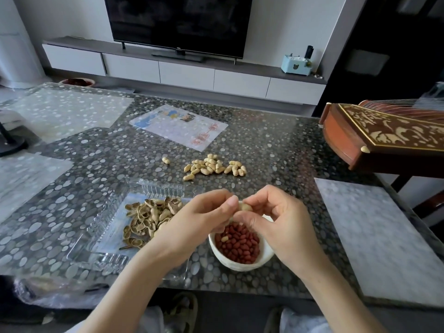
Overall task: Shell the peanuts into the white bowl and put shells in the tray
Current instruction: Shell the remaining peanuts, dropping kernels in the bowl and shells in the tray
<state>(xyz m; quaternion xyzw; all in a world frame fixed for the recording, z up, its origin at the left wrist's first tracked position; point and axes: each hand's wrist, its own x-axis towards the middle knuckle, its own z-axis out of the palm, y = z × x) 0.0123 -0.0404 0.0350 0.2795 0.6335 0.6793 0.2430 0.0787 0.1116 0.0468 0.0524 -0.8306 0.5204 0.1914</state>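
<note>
My left hand (192, 219) and my right hand (276, 219) meet above the white bowl (240, 265), and both pinch one pale peanut (246, 207) between their fingertips. Red-skinned kernels (237, 243) fill the bowl, with one pale piece among them. To the left stands the clear plastic tray (96, 236), which holds a heap of empty shells (149, 217). A pile of unshelled peanuts (213, 167) lies on the table beyond the hands, and a single peanut (165, 160) sits apart to its left.
A printed sheet (177, 126) lies at the table's middle back. A carved wooden instrument (384, 133) juts over the right edge. A white marble slab (379, 239) lies at the right. A dark lamp base (9, 145) stands at far left.
</note>
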